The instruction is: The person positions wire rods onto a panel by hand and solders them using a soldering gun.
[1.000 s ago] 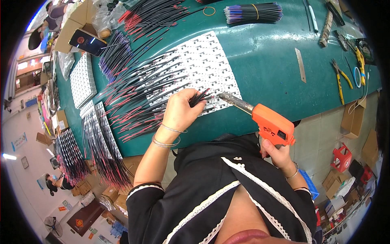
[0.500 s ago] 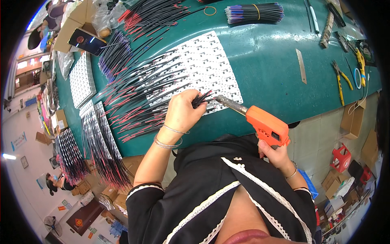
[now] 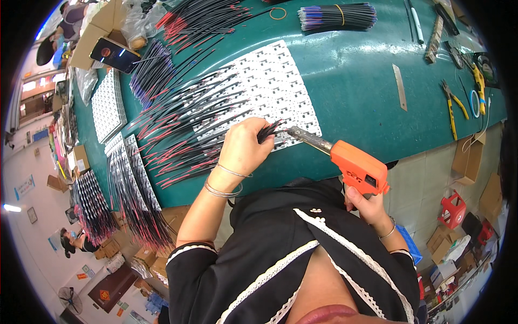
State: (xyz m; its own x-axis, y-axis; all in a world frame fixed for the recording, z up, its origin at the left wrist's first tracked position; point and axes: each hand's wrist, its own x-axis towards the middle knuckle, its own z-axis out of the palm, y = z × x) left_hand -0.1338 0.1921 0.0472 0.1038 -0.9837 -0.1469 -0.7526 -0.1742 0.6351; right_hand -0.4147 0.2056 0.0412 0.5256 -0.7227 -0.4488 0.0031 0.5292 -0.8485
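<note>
wires [image 3: 268,131] pinched in left hand [image 3: 245,147] fingers; right hand [image 3: 362,201] grips soldering gun [image 3: 353,167] (orange).

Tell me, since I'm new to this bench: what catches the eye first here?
The bright orange pistol-grip soldering gun in the right hand, its metal tip at the near edge of the white panel of small circuit boards on the green table. Next, the left hand pinching thin black wires at that tip, with black-and-red wires fanned out to its left.

Orange plastic soldering gun [image 3: 360,171] with dull metal tip, rubbery-sheathed black and red wires [image 3: 189,129], matt green tabletop [image 3: 356,81]
</note>
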